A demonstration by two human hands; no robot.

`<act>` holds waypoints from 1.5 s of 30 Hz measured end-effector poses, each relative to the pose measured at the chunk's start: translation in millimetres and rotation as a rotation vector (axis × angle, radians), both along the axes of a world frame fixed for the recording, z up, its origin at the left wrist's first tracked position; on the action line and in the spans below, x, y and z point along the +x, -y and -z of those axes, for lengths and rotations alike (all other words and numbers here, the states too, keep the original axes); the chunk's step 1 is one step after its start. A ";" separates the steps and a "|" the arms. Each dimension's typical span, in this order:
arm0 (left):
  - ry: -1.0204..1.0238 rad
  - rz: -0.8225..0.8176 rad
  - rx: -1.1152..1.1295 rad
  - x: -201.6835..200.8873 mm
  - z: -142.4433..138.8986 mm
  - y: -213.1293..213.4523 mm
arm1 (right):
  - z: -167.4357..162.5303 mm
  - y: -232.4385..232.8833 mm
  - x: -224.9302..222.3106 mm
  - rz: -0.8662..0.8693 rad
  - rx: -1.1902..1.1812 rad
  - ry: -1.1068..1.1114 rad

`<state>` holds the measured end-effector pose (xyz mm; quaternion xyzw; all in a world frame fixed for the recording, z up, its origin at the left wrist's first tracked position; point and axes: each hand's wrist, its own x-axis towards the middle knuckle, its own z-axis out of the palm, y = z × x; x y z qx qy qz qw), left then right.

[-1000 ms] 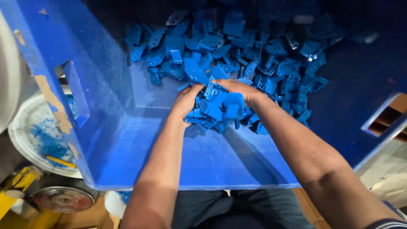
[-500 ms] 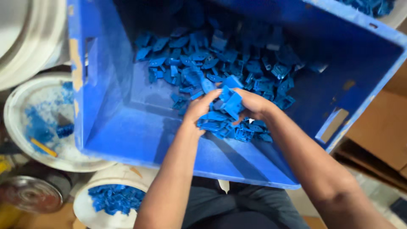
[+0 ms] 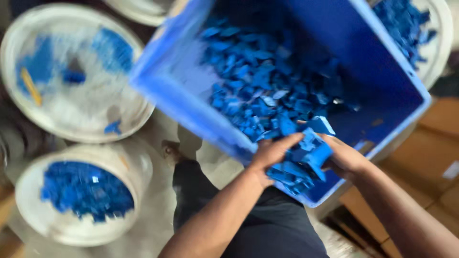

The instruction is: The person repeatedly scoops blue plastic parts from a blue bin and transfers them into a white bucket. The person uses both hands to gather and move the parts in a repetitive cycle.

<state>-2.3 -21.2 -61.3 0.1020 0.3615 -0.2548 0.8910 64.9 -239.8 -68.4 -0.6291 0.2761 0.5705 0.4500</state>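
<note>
Between my left hand (image 3: 271, 155) and my right hand (image 3: 345, 157) I hold a heap of small blue plastic parts (image 3: 300, 158), cupped from both sides. The hands are at the near edge of a large blue crate (image 3: 165, 83) that holds many more of the same blue parts (image 3: 258, 76). The picture is blurred by motion.
A white bucket (image 3: 125, 165) at the lower left holds blue parts. Another white bucket (image 3: 71, 76) at the upper left has a few blue parts and a yellow piece. A third white bucket (image 3: 442, 43) with blue parts is at the upper right. Brown cardboard boxes (image 3: 437, 162) lie at the right.
Both hands have lifted the heap of blue parts from the crate's floor to its near edge. The view has swung left, so the buckets now show.
</note>
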 end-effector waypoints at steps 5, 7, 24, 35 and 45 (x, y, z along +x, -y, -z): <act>0.338 -0.498 0.165 -86.7 -54.6 -71.6 | -44.2 -46.4 -31.9 -0.036 0.302 -0.015; 0.192 -0.545 0.184 -139.6 -67.1 -112.8 | -49.1 -89.9 -58.8 -0.176 0.200 0.028; -0.125 -1.301 0.267 -567.9 53.5 -424.6 | 45.3 -679.2 -451.1 -1.168 0.278 0.006; -0.815 -0.843 0.630 -576.7 133.1 -423.8 | 72.7 -570.5 -360.7 -0.945 0.472 0.275; -0.628 -0.293 0.771 -436.8 123.1 -296.3 | 17.1 -255.9 -176.9 -0.003 0.558 0.496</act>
